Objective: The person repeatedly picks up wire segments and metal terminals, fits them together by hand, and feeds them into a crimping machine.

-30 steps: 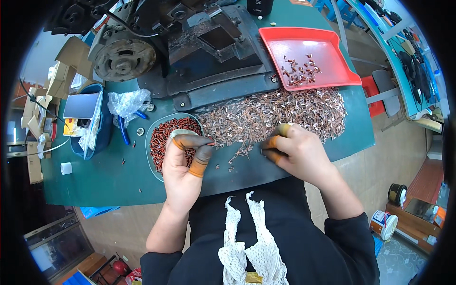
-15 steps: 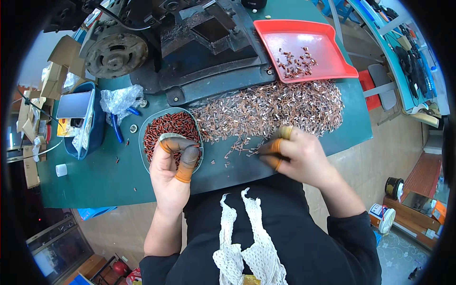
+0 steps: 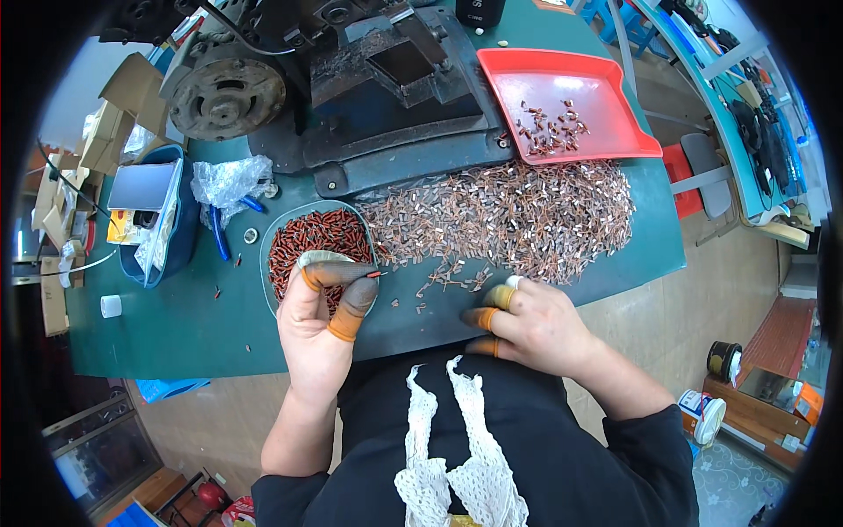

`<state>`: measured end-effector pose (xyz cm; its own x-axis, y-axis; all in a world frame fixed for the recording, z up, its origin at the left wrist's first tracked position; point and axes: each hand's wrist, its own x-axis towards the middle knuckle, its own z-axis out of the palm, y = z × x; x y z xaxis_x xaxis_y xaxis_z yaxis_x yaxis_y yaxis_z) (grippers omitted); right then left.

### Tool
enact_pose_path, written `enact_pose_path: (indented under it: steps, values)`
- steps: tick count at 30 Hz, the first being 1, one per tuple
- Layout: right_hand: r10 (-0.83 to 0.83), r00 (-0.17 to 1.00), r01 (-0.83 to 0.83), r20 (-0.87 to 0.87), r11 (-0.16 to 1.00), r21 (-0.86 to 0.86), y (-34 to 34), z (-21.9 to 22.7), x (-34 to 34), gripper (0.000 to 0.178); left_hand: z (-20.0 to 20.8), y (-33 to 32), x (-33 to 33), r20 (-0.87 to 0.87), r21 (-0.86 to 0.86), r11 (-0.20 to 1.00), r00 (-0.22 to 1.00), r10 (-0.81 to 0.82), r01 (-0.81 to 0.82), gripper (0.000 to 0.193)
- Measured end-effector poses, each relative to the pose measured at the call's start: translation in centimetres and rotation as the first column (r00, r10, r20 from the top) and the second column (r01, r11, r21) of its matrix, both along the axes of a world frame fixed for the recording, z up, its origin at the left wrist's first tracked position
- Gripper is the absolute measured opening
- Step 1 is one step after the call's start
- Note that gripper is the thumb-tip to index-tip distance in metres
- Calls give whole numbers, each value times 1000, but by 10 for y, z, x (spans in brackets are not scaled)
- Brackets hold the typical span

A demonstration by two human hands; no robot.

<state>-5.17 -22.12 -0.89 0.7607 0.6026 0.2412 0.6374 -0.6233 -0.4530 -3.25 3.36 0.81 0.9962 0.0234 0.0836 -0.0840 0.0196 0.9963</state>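
Observation:
My left hand (image 3: 320, 321) is over a pale bowl (image 3: 266, 285) heaped with small dark red cylindrical parts (image 3: 320, 230). Thumb and index finger, in dark-tipped orange finger cots, pinch one small red part with a metal end (image 3: 376, 274). At the table's front edge is my right hand (image 3: 536, 329), also wearing finger cots. Its fingertips are smeared by motion, so whether they hold anything cannot be made out. Just beyond it spreads a wide pile of small copper-coloured metal pieces (image 3: 562, 215), with a few strays (image 3: 457, 274) toward me.
A red tray (image 3: 593, 83) holding several red parts stands behind the pile. A heavy black machine (image 3: 404, 114) fills the back of the green table (image 3: 176, 329). To the left are a blue bin (image 3: 180, 246), blue-handled pliers (image 3: 218, 235), plastic wrap (image 3: 226, 184) and a white roll (image 3: 111, 306).
My right hand has moved back toward me and slightly left, off the strays to the table edge. The left hand stays over the bowl; the part in its pinch now shows clearly.

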Motion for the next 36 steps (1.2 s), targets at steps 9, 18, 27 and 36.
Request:
enact_pose_path:
  steps: [9,18,27,36]
  values:
    - [-21,970,77,-244,972,223,9,26,17,14,3,-12,12,67,97,995,997,-27,20,16]
    - [-15,730,644,-683,351,680,35,74,138,13,31,-27,85,649,507,785,757,-77,-355,17]
    - [-60,821,563,-568,250,788,62,76,192,17,32,-40,161,864,451,604,492,-110,-657,20]
    - [26,792,591,-610,216,777,61,77,189,16,35,-44,175,889,373,658,455,-51,-654,22]
